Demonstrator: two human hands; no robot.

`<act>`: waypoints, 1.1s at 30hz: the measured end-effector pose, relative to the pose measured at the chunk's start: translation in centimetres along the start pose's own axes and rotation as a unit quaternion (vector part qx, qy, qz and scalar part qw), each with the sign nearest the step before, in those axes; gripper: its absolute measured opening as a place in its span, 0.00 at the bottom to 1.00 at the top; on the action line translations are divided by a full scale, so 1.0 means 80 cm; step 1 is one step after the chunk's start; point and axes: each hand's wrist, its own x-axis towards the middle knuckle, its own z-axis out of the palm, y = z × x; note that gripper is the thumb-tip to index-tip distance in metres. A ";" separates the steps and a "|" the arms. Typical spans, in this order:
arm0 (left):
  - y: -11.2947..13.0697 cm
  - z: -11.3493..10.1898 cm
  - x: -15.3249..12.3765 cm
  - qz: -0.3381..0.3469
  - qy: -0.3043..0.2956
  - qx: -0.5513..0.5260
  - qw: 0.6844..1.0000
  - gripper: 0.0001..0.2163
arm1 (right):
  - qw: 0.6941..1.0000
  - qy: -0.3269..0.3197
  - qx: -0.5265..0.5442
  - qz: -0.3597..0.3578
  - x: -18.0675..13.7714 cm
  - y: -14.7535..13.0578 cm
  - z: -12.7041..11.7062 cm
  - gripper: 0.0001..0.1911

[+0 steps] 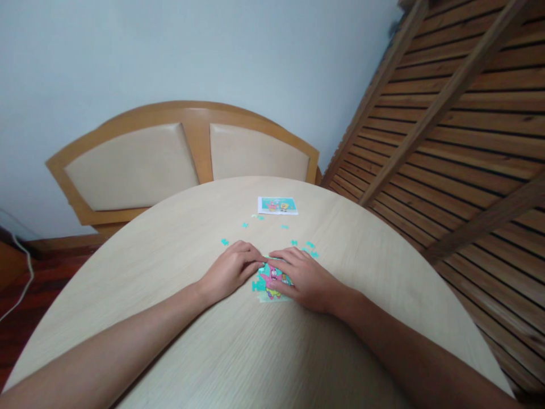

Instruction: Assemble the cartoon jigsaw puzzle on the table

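A partly joined jigsaw puzzle lies on the round table, showing a pink cartoon figure on a teal ground. At its upper left edge is my left hand, thumb and forefinger pinched together on a small puzzle piece that they mostly hide. My right hand rests over the puzzle's right side, fingers stretched out and its palm covering part of the picture. The fingertips of both hands nearly meet at the top of the puzzle.
Beyond the hands lie several loose teal pieces, one to the left and others to the right. Farther back is a printed reference picture. A padded chair back stands behind the table; slatted wood rises at right.
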 end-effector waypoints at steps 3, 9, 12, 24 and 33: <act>0.000 0.000 0.001 -0.009 0.001 -0.004 1.000 0.06 | 1.000 -0.001 0.004 0.000 0.001 0.000 -0.001 0.24; -0.001 0.000 0.000 -0.004 -0.003 0.011 1.000 0.07 | 1.000 -0.007 0.013 0.004 0.001 0.000 -0.004 0.24; 0.001 0.000 0.000 -0.008 -0.003 0.015 1.000 0.06 | 1.000 -0.013 0.013 0.005 0.000 -0.001 -0.005 0.24; -0.045 -0.054 -0.009 -0.181 0.067 0.175 0.966 0.12 | 1.000 -0.021 0.006 -0.007 -0.001 0.000 -0.009 0.20; -0.044 -0.051 -0.010 -0.219 0.024 0.191 0.957 0.12 | 0.999 -0.041 -0.021 0.001 0.001 -0.007 -0.014 0.21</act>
